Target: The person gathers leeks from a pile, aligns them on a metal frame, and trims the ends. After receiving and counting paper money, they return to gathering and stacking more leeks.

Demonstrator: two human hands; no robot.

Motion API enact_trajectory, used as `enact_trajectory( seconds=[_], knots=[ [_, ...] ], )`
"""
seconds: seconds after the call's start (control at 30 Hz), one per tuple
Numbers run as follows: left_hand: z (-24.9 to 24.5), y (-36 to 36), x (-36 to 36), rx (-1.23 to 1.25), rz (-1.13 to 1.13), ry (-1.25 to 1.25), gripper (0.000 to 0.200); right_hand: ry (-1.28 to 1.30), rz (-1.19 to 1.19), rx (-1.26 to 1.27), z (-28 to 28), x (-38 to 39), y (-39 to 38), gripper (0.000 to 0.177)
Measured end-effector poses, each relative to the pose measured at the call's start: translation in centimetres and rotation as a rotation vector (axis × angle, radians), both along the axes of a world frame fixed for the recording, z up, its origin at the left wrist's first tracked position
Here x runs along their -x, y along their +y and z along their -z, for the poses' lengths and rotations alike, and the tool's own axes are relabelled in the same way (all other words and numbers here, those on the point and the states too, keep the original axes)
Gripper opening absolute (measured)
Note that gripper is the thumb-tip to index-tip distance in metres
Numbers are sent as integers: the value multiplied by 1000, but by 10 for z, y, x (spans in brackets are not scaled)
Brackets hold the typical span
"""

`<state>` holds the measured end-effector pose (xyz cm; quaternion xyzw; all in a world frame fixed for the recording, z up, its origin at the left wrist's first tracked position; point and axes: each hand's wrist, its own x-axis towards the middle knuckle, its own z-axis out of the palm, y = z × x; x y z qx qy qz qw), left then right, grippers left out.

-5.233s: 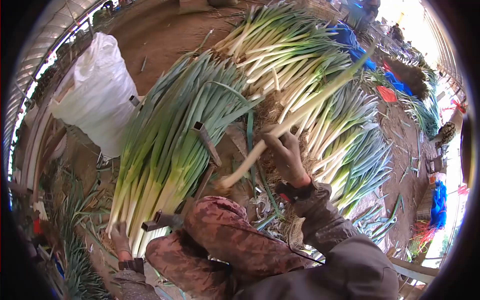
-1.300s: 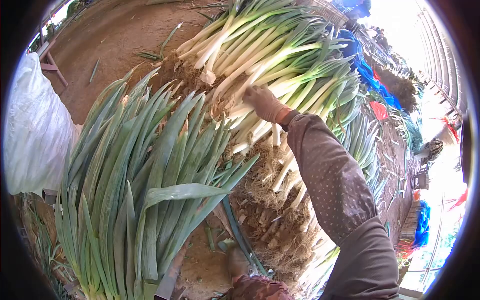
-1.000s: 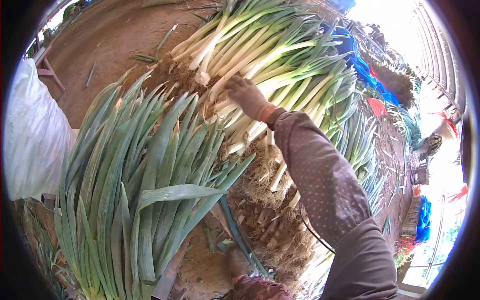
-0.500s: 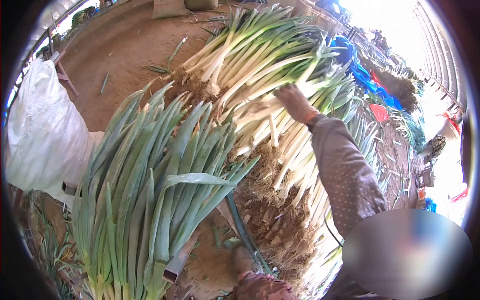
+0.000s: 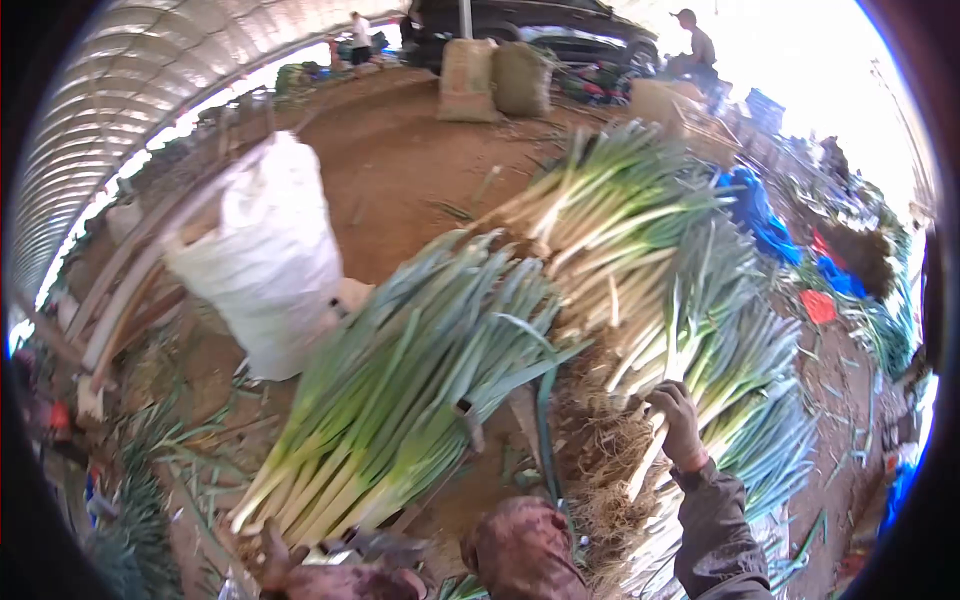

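Gripping one pale leek stalk [image 5: 643,468] in the loose heap [image 5: 640,240], the right hand [image 5: 680,428] has fingers curled round it, seemingly picking it out. Next calls for a clean lengthwise pull; the left hand [image 5: 272,540], low by the roots of the sorted bundle [image 5: 400,400], is too blurred to read its grip

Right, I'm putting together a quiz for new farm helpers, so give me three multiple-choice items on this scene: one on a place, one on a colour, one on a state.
1. Where does the white sack stand?
A) left of the green-onion bundle
B) on top of the right pile
C) inside a crate

2. What colour is the sheet beyond the right pile?
A) yellow
B) blue
C) black

3. What is the right hand doing?
A) hanging free
B) lying flat on soil
C) gripping a white stalk

Answers: A, the sack stands by the bundle's leaves. B, the sheet is bright blue. C, the fingers wrap round the stalk.
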<state>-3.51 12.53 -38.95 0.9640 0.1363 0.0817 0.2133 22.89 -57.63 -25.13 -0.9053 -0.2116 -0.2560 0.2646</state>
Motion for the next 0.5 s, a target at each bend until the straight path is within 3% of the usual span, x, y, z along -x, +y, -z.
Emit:
enact_trajectory(
  seconds=[0.07,0.2,0.27,0.3,0.33,0.4,0.5],
  knots=[
    [-23,20,28,194,-2,-25,116,-22,30,-27,-10,20,20,21],
    [-146,-44,6,819,88,35,100,-21,108,-260,-66,44,60,36],
    [-207,-105,0,636,314,87,94,-126,113,-326,-81,49,93,40],
    [-221,-139,0,589,435,16,91,-183,80,-218,-93,60,115,39],
    [-239,-185,4,833,440,-44,93,-239,45,-110,-104,75,142,38],
    [-254,-257,6,930,411,-141,92,-157,-83,-80,-102,104,190,35],
    [-226,-316,-11,965,265,-515,71,-143,-340,14,-80,148,247,39]
  ],
)
